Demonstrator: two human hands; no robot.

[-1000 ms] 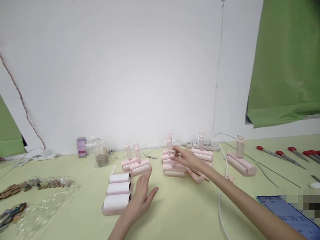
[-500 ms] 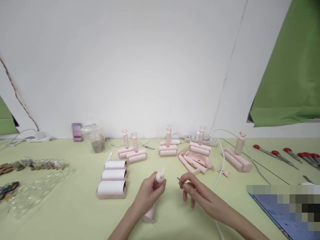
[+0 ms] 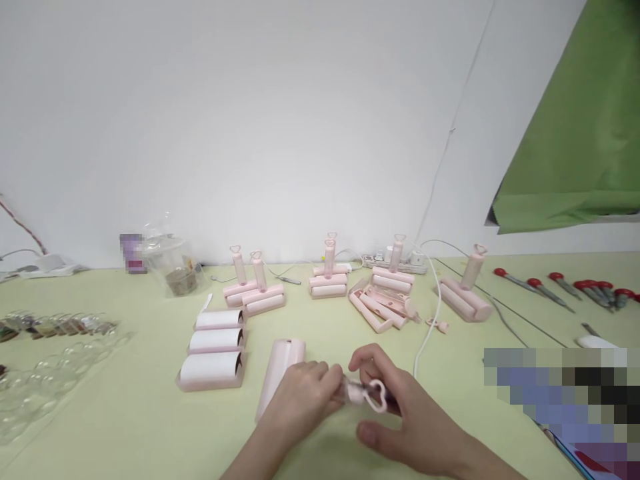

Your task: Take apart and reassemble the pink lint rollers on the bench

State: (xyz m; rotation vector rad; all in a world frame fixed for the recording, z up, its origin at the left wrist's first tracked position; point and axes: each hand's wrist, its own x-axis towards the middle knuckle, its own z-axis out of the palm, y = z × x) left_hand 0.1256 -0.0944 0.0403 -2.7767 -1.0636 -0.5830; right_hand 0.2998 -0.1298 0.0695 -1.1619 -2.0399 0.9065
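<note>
The right hand [image 3: 407,427] pinched the heart-looped handle [image 3: 373,395] and the left hand [image 3: 300,395] closed round the neck of a pink lint roller [image 3: 281,365], just right of the white refill rolls [image 3: 214,341]. It looked like light, stiff, smooth plastic, and the handle seemed the surest hold.

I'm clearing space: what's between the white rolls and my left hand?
In the head view, a pink cover lies between the white rolls and the left hand, which grips a handle.

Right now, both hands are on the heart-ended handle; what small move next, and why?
Probably keep the left hand steady and let the right hand tug the handle gently outwards. Both hands pinch it just above the table, heart end rightward, and the left hand hides whether it joins the case.
</note>
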